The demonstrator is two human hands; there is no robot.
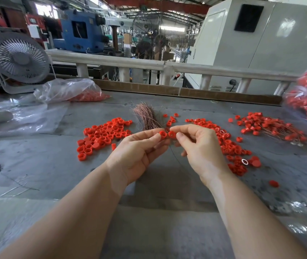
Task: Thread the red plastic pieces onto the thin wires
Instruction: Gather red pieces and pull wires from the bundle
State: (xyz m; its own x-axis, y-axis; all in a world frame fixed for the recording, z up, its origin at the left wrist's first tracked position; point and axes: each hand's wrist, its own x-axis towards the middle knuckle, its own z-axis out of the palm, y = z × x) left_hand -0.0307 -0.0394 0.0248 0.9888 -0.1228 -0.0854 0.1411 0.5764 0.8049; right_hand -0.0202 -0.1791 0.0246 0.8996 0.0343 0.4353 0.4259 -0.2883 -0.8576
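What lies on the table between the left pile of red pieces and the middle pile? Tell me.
In the head view, the bundle of thin wires lies between the left pile and the middle pile, with a few stray red pieces beside it.

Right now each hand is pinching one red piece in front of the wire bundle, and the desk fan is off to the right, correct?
Not quite. The head view shows the desk fan at far left, not right. Each hand, left hand and right hand, does pinch one red piece in front of the wire bundle.
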